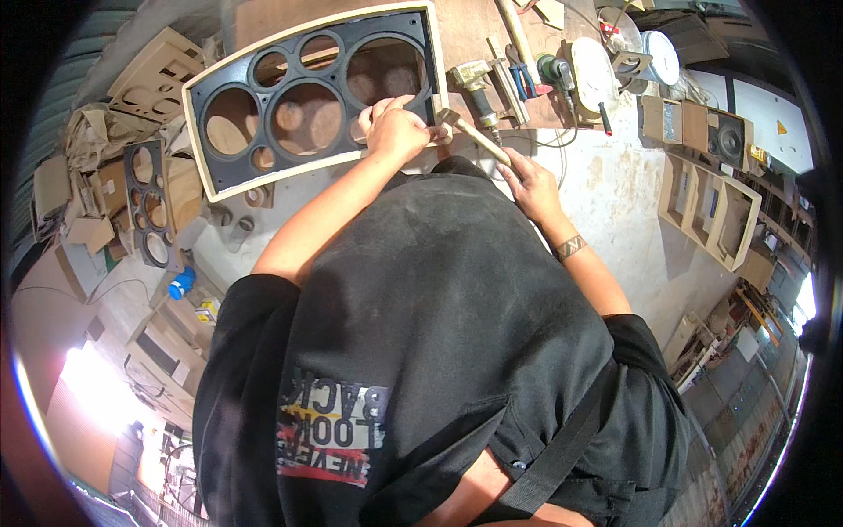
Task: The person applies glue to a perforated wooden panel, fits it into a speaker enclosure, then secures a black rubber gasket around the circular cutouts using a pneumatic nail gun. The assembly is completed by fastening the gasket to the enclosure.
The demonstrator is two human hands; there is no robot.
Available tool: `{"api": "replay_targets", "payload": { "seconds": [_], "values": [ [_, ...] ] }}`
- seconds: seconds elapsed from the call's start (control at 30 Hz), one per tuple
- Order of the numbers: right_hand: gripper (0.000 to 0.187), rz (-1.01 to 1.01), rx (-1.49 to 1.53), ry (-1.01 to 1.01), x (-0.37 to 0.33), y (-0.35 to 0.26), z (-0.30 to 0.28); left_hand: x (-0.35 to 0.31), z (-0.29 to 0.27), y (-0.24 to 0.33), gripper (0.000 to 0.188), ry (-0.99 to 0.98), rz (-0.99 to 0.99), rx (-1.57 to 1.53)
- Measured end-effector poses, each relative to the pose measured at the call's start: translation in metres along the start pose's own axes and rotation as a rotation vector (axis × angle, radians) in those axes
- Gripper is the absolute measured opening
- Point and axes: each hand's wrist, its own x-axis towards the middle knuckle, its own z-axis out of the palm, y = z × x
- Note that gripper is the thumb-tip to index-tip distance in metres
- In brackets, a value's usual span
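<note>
A large speaker cabinet (195, 149) with a pale wooden rim lies face up on the bench. Its black front panel (261, 104) has several round openings. My left hand (395, 132) is over the cabinet's near right corner, its fingers curled toward the rim. Whatever those fingers pinch there is too small to make out. In my right hand (534, 186) is a hammer (483, 144), gripped by its wooden handle. The hammer's head is by the cabinet's corner, close to my left fingertips; whether it touches the rim cannot be told.
Right of the cabinet lie a nail gun (474, 83), a caulking gun (509, 83), blue-handled pliers (523, 81) and a green power tool (555, 72) with a cord. Further right stands a white bucket (659, 57). Another black perforated panel (149, 202) leans at left; an unfinished cabinet frame (709, 211) stands at right.
</note>
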Motion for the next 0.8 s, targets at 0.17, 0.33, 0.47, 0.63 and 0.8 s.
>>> {"api": "replay_targets", "payload": {
  "seconds": [0.17, 0.33, 0.47, 0.63, 0.8],
  "values": [
    [0.035, -0.032, -0.012, 0.018, 0.000, 0.003, 0.002, 0.001, 0.001, -0.002, 0.038, 0.020, 0.044, -0.001],
    [0.035, -0.068, -0.009, 0.035, 0.002, 0.005, 0.003, 0.002, 0.002, -0.004, 0.042, 0.038, 0.080, 0.020],
    [0.037, -0.011, 0.009, -0.015, -0.001, 0.006, 0.004, 0.005, 0.001, -0.004, 0.042, 0.010, 0.065, 0.026],
    [0.038, 0.085, 0.236, 0.078, -0.014, 0.011, 0.013, 0.007, -0.001, -0.003, 0.041, 0.020, 0.081, -0.001],
    [0.040, 0.316, 0.401, 0.109, -0.048, 0.023, 0.029, 0.027, -0.007, -0.008, 0.040, 0.020, 0.027, -0.155]
  ]
}}
